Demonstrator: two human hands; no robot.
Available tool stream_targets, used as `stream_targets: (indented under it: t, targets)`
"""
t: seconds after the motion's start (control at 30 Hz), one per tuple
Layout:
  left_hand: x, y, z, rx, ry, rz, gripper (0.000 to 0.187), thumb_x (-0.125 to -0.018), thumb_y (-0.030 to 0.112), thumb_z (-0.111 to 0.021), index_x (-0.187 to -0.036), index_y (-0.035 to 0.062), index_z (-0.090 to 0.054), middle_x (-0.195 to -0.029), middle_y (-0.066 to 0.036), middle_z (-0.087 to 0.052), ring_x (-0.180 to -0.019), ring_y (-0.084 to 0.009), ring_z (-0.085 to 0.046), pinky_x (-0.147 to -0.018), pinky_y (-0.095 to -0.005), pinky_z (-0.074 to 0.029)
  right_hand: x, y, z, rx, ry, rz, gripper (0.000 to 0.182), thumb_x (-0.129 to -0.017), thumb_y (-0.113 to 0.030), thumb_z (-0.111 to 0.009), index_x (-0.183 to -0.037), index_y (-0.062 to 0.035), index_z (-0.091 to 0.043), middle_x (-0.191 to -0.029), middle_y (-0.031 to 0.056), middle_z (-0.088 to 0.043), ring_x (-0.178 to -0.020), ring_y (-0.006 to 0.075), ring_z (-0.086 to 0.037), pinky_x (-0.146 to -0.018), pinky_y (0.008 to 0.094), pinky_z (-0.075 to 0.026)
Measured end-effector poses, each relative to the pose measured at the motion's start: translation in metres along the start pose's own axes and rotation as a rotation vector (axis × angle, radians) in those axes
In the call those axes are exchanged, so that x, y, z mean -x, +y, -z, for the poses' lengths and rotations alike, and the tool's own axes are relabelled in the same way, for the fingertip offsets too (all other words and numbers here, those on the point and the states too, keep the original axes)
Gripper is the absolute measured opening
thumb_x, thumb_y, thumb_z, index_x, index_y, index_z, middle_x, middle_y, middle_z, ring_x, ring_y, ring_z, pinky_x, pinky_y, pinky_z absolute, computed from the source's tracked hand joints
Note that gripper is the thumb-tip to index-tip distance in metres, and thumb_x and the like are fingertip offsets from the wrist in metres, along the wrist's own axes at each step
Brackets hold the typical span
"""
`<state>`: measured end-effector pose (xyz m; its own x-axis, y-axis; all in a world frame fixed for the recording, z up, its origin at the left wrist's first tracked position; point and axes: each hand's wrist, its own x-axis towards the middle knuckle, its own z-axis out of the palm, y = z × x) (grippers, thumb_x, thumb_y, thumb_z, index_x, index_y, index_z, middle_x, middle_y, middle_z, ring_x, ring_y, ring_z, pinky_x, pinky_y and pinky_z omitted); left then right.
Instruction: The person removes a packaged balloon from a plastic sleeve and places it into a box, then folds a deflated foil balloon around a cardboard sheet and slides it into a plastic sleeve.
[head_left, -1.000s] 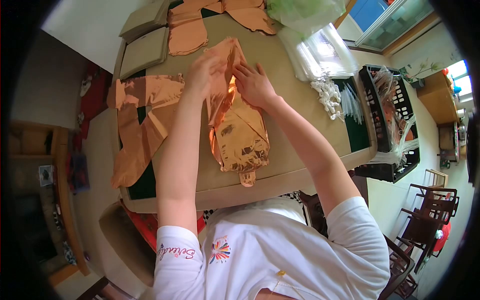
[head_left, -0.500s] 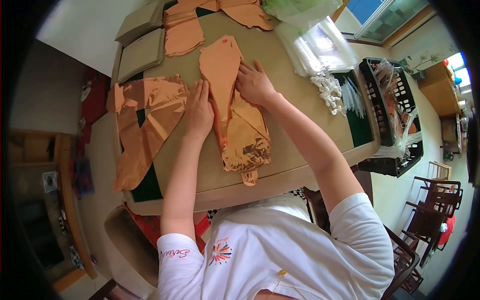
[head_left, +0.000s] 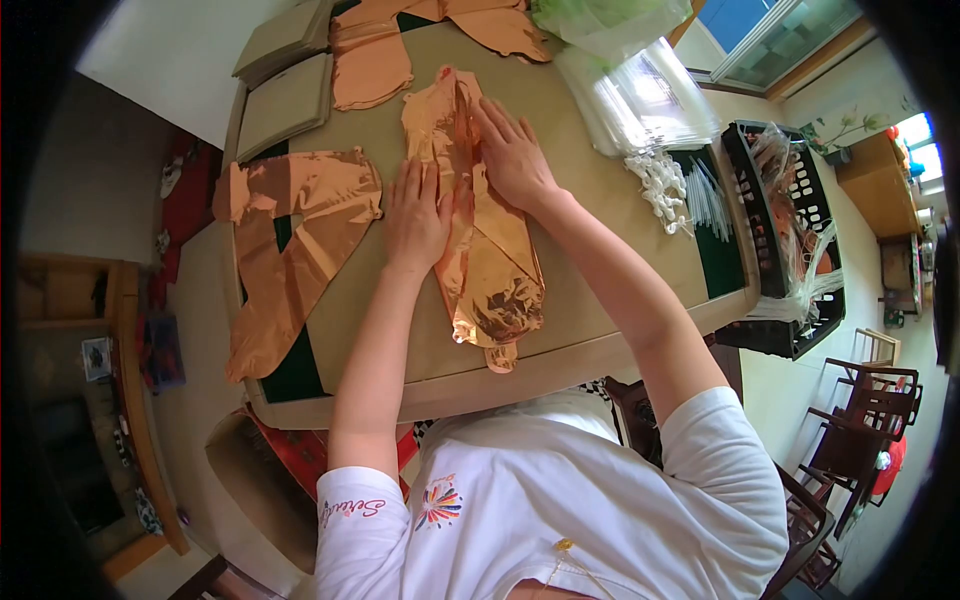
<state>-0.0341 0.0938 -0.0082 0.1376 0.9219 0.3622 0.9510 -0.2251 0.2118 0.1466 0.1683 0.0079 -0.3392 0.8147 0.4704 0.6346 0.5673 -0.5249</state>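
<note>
A flat rose-gold foil balloon, folded lengthwise into a narrow strip, lies on the table in front of me. My left hand rests flat along its left side, fingers stretched out and pressing on the foil. On the upper right side lies my right hand, palm down with the fingers extended. The foil between the two hands is creased and shiny, and a small tab sticks out at the near end. Left of my left hand, a second flat foil balloon with a gap in its middle is spread out.
More flat foil balloons lie at the far edge. Beside them are stacks of grey-brown card. Clear plastic bags, a white string bundle and thin straws sit at the right. A black crate stands beyond the table's edge.
My left hand has moved right, onto the foil. The broad matte upper part of the balloon now looks narrower, creased and shiny. My right hand has shifted slightly up.
</note>
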Motion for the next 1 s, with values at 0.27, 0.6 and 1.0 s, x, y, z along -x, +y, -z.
stream_targets:
  t: [0.27,0.6,1.0]
  targets:
    - [0.0,0.002,0.003,0.009,-0.01,0.001,0.048,-0.096,0.03,-0.05,-0.135,0.0032,-0.045,-0.142,-0.02,-0.041,-0.136,-0.035,-0.035,-0.11,-0.0491,-0.03,0.003,-0.004,0.005,0.216,-0.192,0.105,0.045,-0.094,-0.028,-0.047,-0.135,-0.0082,-0.048,-0.145,0.009,-0.042,-0.138,0.0233,-0.034,-0.115,0.0515,-0.019]
    - [-0.018,-0.02,-0.011,-0.015,0.069,-0.009,0.041,-0.097,0.022,-0.046,-0.129,-0.0033,-0.047,-0.137,-0.019,-0.046,-0.13,-0.035,-0.041,-0.107,-0.0465,-0.034,0.005,0.0,-0.001,0.187,-0.186,0.088,0.041,-0.094,-0.028,-0.048,-0.129,-0.0076,-0.053,-0.139,0.0091,-0.049,-0.135,0.0229,-0.039,-0.114,0.052,-0.023]
    - [-0.021,-0.025,0.001,-0.134,-0.092,0.0,0.043,-0.101,0.027,-0.039,-0.137,0.0049,-0.043,-0.145,-0.015,-0.04,-0.138,-0.0294,-0.032,-0.113,-0.0527,-0.022,0.007,0.005,-0.006,0.165,-0.16,0.088,0.041,-0.094,-0.028,-0.048,-0.129,-0.0077,-0.052,-0.14,0.0092,-0.048,-0.134,0.024,-0.04,-0.113,0.0517,-0.025]
